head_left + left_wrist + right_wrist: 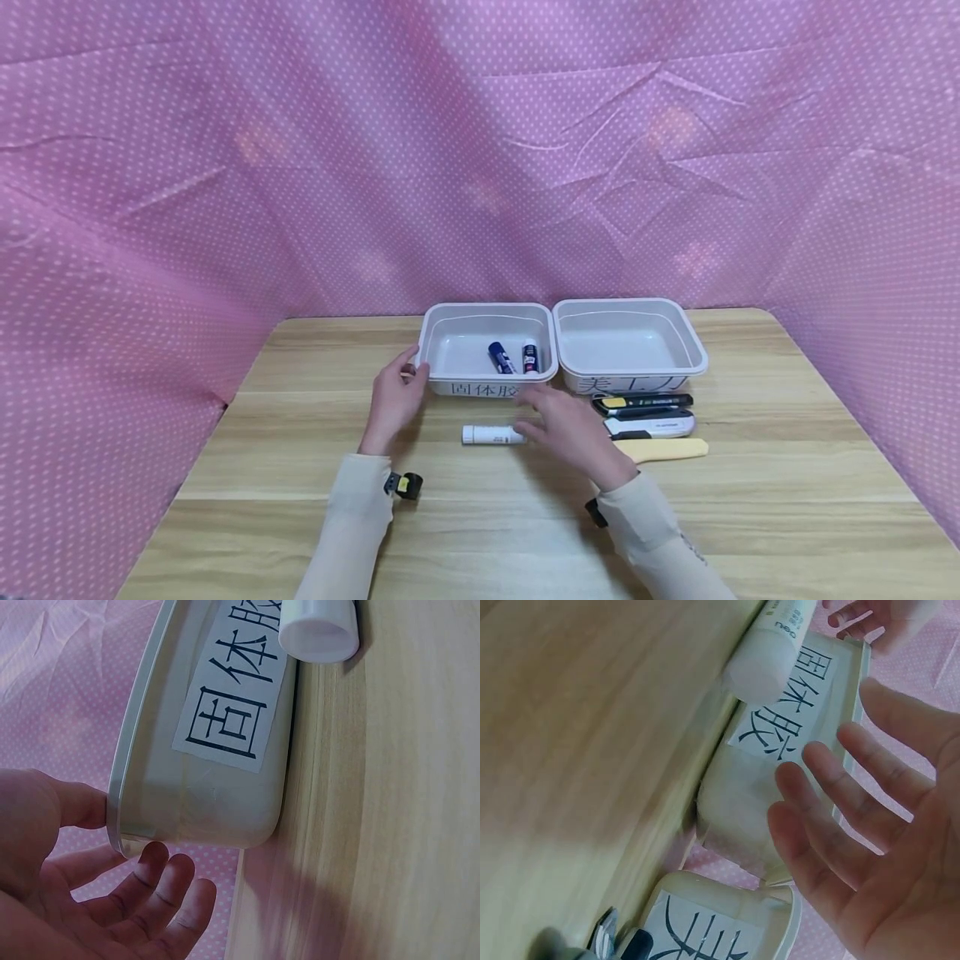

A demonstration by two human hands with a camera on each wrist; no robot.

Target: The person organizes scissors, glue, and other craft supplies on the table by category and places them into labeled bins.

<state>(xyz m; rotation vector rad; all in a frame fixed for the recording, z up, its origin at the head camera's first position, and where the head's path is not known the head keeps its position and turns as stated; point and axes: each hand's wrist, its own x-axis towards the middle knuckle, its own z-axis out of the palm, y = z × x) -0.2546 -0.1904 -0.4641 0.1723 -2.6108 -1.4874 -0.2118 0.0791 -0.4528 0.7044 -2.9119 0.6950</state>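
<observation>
At the left end of a white plastic box (pixel 455 350) with a Chinese label, my left hand (pixel 397 400) pinches the rim between thumb and fingers. Inside that box lie two dark blue glue sticks, one tilted (pixel 501 358) and one with a white end (pixel 530 358). My right hand (pixel 573 429), fingers spread and holding nothing, hovers by the box's front right corner. A white glue stick (pixel 489 435) lies on the table in front of the box, its right end partly behind the right fingertips in the head view.
A second labelled white box (pixel 630 342) stands right beside the first. In front of it lie a black and yellow utility knife (pixel 645 405), a white one (pixel 652 427) and a pale yellow one (pixel 663 450). Pink dotted cloth (pixel 480 167) hangs behind the wooden table (pixel 285 467).
</observation>
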